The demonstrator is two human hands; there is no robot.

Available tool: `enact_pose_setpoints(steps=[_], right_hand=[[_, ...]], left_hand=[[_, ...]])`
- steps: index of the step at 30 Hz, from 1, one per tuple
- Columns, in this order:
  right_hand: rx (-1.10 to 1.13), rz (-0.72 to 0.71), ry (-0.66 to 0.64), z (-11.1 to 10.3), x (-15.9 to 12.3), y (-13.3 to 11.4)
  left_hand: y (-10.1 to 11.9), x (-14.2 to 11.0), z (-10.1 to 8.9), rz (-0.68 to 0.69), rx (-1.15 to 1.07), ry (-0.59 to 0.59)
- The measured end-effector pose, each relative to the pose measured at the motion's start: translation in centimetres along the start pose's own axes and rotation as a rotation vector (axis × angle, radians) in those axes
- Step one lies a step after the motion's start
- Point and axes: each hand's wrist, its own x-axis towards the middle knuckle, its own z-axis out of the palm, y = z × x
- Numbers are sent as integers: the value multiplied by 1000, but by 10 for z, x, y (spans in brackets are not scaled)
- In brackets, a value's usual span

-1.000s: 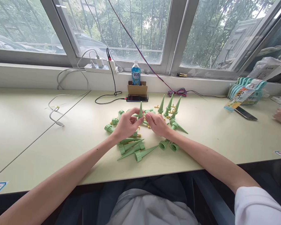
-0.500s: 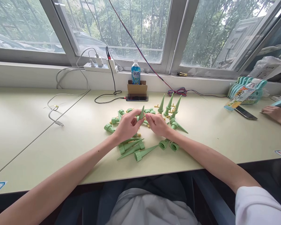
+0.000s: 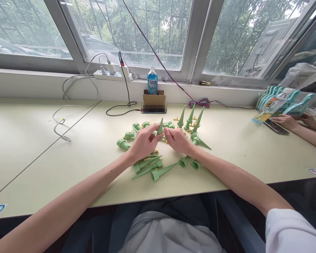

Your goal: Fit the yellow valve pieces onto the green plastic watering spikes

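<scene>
My left hand (image 3: 145, 141) is closed around a green plastic watering spike (image 3: 160, 127), its pointed tip upward. Right beside it, my right hand (image 3: 177, 140) has its fingers pinched together against the spike's side; whatever they grip is hidden. Three spikes with yellow valves stand upright beyond my right hand, one of them the middle spike (image 3: 190, 118). Several more lie around and under my hands, among them a spike (image 3: 163, 172) near the table edge and a spike (image 3: 200, 141) by my right wrist.
At the back, a blue bottle (image 3: 152, 81) stands behind a cardboard box (image 3: 154, 98) and a phone. Cables (image 3: 121, 113) run from a power strip (image 3: 113, 76). On the right, another person's hand (image 3: 287, 121) is near teal hangers (image 3: 295, 102), a drink bottle (image 3: 270, 109) and a phone (image 3: 276, 128).
My hands and the spike stay almost in place, the spike tilting very slightly. At right, the other person's hands have moved in toward the hangers, and one teal hanger has been raised.
</scene>
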Motion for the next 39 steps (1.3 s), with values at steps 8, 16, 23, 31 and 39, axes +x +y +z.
enact_pose_setpoints(steps=[8, 16, 23, 31, 39], right_hand=[[-63, -56, -12, -3, -2, -1], [-141, -116, -14, -3, -2, -3], [-73, -73, -20, -2, -2, -1], [-61, -63, -6, -1, -2, 0], [-66, -14, -6, 2, 1, 3]], left_hand=[[14, 3, -5, -205, -207, -57], [19, 10, -16, -539, -558, -240], [17, 8, -13, -485, -580, -212], [18, 4, -7, -341, -380, -109], [9, -1, 1, -92, -22, -29]])
